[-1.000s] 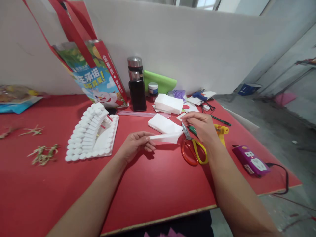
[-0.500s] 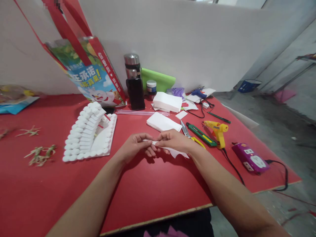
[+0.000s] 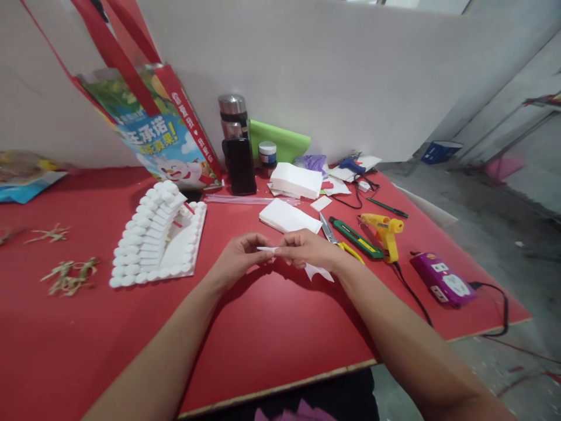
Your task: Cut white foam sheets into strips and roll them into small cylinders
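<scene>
A thin white tissue [image 3: 319, 273] is twisted to a narrow point between my two hands, its loose end hanging below my right palm. My left hand [image 3: 245, 254] pinches the pointed end with thumb and fingers. My right hand [image 3: 304, 248] has its fingers closed round the wider part. Just behind them lies a folded stack of white tissue [image 3: 289, 216]. Scissors with yellow handles [image 3: 349, 252] and a green cutter [image 3: 357, 238] are to the right of my right hand. Left of my hands stands a white model with steps [image 3: 158, 240].
On the red table [image 3: 280, 345] are a yellow glue gun [image 3: 385, 231] and a purple power strip [image 3: 443, 279] with cables at the right. A phone [image 3: 239, 166], flask [image 3: 232, 108] and printed bag [image 3: 162, 140] stand behind. Straw pieces [image 3: 70, 276] lie at the left.
The tissue's end between my fingers now shows as a narrower point. My left fingers have curled in more, and the loose part has shifted slightly. The camera view has moved a little.
</scene>
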Motion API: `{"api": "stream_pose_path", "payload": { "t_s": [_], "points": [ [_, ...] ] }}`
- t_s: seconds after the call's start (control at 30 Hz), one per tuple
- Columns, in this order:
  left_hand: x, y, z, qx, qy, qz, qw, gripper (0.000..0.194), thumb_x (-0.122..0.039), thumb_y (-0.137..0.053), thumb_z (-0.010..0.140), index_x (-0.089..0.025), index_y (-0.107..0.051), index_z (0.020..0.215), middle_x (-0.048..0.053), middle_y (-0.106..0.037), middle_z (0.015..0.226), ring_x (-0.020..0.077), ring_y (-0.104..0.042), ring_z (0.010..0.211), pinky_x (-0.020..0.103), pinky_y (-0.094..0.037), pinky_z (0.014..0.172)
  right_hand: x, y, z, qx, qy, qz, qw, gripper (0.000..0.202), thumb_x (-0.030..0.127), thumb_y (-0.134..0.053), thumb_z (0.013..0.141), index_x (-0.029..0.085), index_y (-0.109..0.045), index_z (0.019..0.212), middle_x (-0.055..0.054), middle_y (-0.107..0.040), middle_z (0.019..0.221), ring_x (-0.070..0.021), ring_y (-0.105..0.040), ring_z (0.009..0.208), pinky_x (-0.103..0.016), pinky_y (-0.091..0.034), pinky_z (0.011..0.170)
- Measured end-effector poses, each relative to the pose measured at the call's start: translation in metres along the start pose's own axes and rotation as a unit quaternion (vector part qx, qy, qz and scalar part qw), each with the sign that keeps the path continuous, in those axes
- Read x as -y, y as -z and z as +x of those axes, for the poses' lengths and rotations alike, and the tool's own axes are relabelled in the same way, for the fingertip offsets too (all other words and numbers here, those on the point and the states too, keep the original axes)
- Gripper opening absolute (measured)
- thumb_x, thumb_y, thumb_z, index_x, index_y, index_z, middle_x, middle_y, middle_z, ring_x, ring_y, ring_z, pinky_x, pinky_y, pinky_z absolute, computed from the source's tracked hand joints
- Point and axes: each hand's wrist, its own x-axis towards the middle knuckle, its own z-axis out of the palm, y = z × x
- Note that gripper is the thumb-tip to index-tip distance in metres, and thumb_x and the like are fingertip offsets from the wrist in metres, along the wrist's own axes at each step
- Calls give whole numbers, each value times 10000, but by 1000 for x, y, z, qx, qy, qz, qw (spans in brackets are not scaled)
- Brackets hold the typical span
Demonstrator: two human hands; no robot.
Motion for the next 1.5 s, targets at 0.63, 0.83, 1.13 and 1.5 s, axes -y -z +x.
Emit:
{"api": "stream_pose_path", "payload": {
  "t_s": [0.63, 0.83, 1.13, 1.5],
  "points": [
    [-1, 2, 0, 13, -363, 426, 828, 193, -152, -477, 995, -204, -655, 942, 72, -657, 944, 199, -600, 886, 304, -459, 814, -5, -8, 7, 20, -52, 215, 975, 318, 251, -809, 686, 203, -495, 670, 98, -398, 474, -22, -182, 422, -193, -112, 418],
    [3, -2, 5, -48, -231, 318, 918, 81, -229, -625, 919, -194, -646, 849, 46, -674, 845, 188, -635, 778, 304, -481, 735, -1, -11, 4, -56, -19, 93, 994, 176, 238, -725, 801, 179, -582, 716, 28, -583, 477, -39, -304, 367, -202, -197, 392],
    [4, -3, 5, -52, -141, 109, 983, 154, -308, -806, 803, -189, -715, 838, 34, -712, 744, 179, -668, 644, 315, -537, 623, -5, -3, 4, -11, 21, 122, 992, 178, 283, -751, 808, 161, -625, 775, -82, -763, 665, -117, -603, 434, -225, -443, 440],
    [1, 6, 4, -19, -394, 421, 817, 158, -170, -540, 1017, -190, -692, 979, 73, -697, 957, 181, -655, 876, 302, -508, 782, -9, 3, 7, 39, -44, 198, 978, 177, 250, -699, 830, 121, -692, 710, -51, -680, 554, -103, -541, 414, -222, -430, 454]
  ]
}}
